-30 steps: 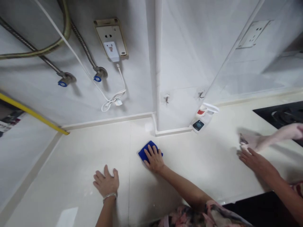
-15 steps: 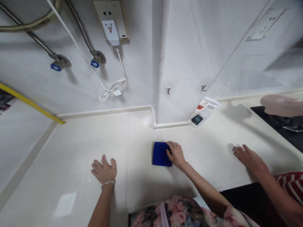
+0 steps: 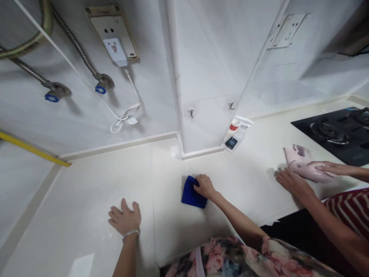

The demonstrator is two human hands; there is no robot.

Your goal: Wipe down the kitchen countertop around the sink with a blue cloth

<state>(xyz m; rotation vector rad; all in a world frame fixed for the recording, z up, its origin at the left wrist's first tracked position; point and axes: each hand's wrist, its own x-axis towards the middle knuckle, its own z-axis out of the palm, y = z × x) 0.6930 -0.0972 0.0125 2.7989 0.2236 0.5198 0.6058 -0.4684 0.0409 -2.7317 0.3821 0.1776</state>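
My left hand (image 3: 125, 218), with a silver bangle at the wrist, lies flat on the white countertop (image 3: 131, 165), fingers spread and nothing in it. Further right, my right hand (image 3: 205, 187) grips the top right edge of a folded blue cloth (image 3: 192, 193). The thumb lies over the cloth, and the fingers curl at its far corner. The cloth rests on the counter, slightly turned. Its part beneath my fingers is hidden.
A spray bottle (image 3: 235, 135) stands by the wall corner. On the right, a co-worker's hand (image 3: 294, 181) rests on the counter; the other holds a pink cloth (image 3: 305, 165) beside the black gas hob (image 3: 331, 130). A yellow pipe (image 3: 34, 148) and blue-capped valves (image 3: 100, 89) are left.
The blue cloth has turned under my right hand, and its near edge is less flat. My left hand stays flat. The co-worker's pink cloth has come from above the hob to the counter.
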